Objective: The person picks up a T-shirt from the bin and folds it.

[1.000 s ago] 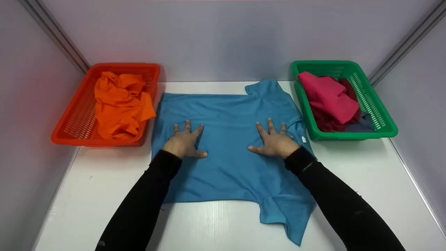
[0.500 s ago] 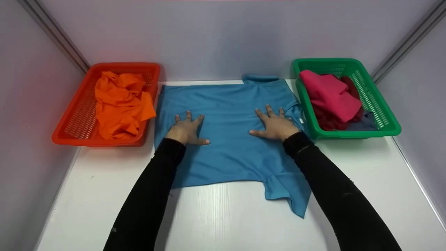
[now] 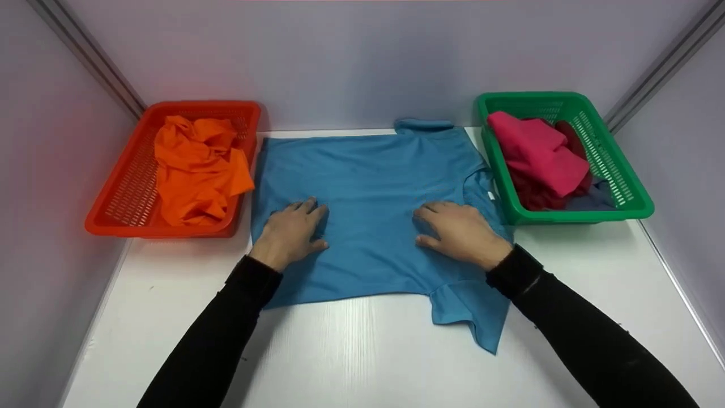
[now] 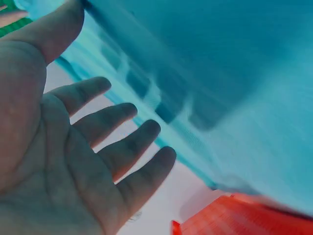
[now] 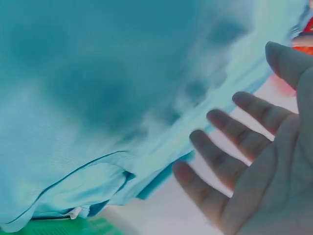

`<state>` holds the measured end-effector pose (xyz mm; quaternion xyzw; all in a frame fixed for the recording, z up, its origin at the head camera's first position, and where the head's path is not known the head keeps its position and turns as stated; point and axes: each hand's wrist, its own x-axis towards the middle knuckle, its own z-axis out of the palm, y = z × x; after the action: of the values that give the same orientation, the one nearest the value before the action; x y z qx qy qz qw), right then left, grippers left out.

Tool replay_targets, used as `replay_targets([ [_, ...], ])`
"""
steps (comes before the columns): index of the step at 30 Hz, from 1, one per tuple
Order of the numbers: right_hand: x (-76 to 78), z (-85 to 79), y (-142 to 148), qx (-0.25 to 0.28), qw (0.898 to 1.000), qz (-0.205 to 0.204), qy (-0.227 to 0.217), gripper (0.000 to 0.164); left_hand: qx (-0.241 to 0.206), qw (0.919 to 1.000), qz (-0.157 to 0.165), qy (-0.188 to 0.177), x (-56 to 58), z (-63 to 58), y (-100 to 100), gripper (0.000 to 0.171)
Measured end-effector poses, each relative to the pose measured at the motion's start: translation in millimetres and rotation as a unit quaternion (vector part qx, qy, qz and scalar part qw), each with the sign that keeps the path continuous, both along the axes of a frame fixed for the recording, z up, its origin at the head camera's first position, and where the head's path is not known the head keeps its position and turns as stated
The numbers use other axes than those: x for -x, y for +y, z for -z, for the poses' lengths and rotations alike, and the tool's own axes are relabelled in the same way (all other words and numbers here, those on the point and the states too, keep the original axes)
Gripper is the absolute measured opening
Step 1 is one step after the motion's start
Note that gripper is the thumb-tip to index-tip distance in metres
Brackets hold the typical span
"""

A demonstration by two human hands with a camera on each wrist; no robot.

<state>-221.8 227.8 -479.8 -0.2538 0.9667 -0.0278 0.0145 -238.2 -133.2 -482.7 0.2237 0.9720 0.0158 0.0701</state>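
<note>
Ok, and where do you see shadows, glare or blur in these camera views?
Head view: mostly sharp; black long sleeves cast soft shadows, and pale glare streaks the flat white tabletop. Left wrist view: the bare left hand throws finger-shaped shadows on the blue fabric T-shirt. Right wrist view: shadows on that T-shirt look smeared, its surface partly blurred.

Far wall [image 3: 317, 62] pale grey-lilac, smooth, soft darker patch right of middle. Left wall [image 3: 51, 226] similar, faint pink tinge. Right wall [image 3: 674, 158] pale grey. Left strip [image 3: 88, 59], grey with dark lines, slants along far left corner; right strip [image 3: 662, 68] matches in far right corner. White table [image 3: 334, 368] meets all three walls; faint grain, glare near middle. Pale edging [image 3: 677, 292] along table's right side. Light soft, shadows blurred.
</note>
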Motion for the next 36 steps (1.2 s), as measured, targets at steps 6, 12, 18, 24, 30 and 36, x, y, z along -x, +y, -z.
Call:
replay_targets([
  [6, -44.6, -9.1, 8.9, -0.009, 0.998, -0.057, -0.026, 0.036, -0.027, 0.9975, 0.05, 0.042, -34.2, -0.6, -17.2, 0.07],
  [12, -76.9, -22.1, 23.1, -0.016, 0.991, -0.088, -0.097, 0.032, -0.063, 0.9899, 0.109, 0.064, -62.7, 0.1, -37.3, 0.04],
  [18, -97.5, -21.3, 30.6, -0.032, 0.984, -0.1, -0.146, 0.044, -0.071, 0.9868, 0.143, 0.03, -82.0, 1.3, -55.1, 0.04],
  [24, -106.4, -14.1, 32.3, -0.034, 0.982, -0.105, -0.154, 0.051, -0.058, 0.9877, 0.144, -0.017, -89.2, 5.3, -65.8, 0.042],
  [30, -106.9, -4.9, 33.5, -0.023, 0.987, -0.135, -0.082, 0.03, -0.071, 0.9843, 0.161, 0.013, -88.4, 12.6, -67.7, 0.021],
  [36, -96.6, -5.8, 38.0, -0.001, 0.994, -0.089, -0.055, 0.027, -0.079, 0.9851, 0.149, 0.034, -83.5, 11.3, -68.0, 0.016],
])
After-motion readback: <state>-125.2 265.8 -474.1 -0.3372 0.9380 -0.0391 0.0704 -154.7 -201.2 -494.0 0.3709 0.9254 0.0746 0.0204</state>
